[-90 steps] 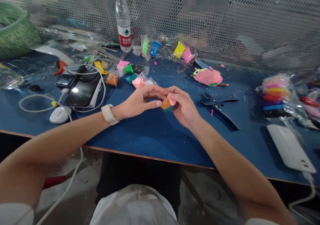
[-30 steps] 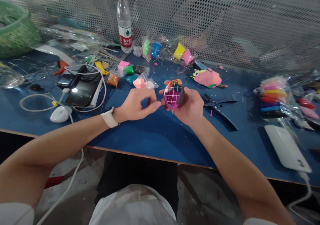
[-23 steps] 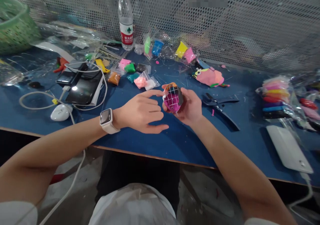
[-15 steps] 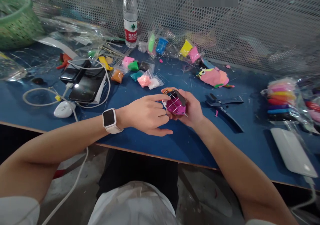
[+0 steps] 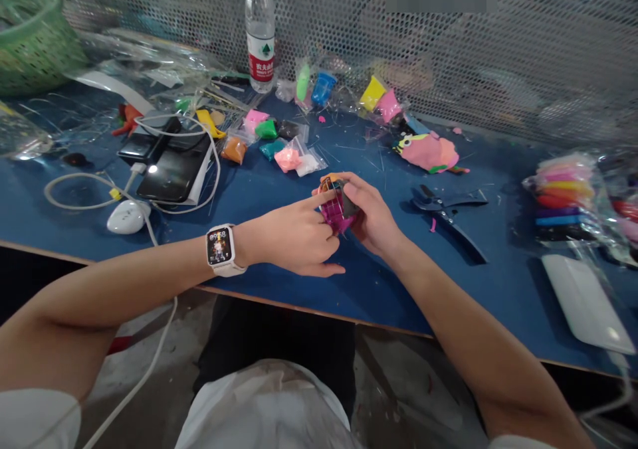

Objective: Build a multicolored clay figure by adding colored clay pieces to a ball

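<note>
Our right hand (image 5: 376, 220) curls around a mesh-and-clay piece (image 5: 337, 215); our left hand (image 5: 296, 240), half open, only touches it with an outstretched index finger.
Beyond the left hand we have salmon clay (image 5: 288, 159); right of the right hand, a pink scrap (image 5: 433, 225).

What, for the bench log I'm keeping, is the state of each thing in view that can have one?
left hand: index finger extended onto the wire form
right hand: closed around the wire form
wire form: partly clay-covered, grid showing
watch: screen lit
bottle: upright
pliers: lying down, handles spread
white box: flat, cable plugged in
pink figure: lying down
</note>
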`<state>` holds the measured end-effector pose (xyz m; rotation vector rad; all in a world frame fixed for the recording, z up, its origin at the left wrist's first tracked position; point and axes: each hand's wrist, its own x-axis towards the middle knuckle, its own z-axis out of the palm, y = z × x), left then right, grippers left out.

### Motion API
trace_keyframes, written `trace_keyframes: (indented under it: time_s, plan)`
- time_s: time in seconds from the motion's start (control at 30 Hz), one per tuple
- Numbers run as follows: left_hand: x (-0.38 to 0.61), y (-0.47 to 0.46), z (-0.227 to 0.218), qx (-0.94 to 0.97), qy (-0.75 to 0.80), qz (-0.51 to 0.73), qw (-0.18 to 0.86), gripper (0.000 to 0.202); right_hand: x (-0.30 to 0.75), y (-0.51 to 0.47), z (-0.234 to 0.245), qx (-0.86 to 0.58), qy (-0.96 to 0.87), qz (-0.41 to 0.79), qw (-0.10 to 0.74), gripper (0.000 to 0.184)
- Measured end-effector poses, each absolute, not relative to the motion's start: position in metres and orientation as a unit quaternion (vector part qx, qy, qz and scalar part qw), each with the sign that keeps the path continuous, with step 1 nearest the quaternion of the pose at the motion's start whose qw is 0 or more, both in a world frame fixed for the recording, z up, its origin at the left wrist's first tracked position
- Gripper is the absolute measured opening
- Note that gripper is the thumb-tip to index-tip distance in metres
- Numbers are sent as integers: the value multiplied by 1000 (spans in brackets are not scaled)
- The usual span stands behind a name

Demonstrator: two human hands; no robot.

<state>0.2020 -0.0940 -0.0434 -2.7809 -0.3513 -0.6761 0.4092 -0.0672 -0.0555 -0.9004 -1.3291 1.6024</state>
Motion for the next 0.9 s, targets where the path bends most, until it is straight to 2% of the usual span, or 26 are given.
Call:
trace_keyframes:
  time_s: [0.23, 0.57, 0.67, 0.9]
  plan:
    - [207, -105, -39, -961, -159, -164, 159, 56, 410, -71, -61, -366, -569, 599, 427, 51]
    - [208, -115, -38, -970, -197, -72, 122, 25, 408, -76, -53, -389, -625, 575, 357, 56]
    - [209, -118, -36, -971, -201, -68, 110, 23, 409, -77, -52, -386, -643, 564, 346, 55]
    - [210, -117, -42, -971, -196, -75, 116, 24, 408, -79, -47, -402, -712, 453, 356, 58]
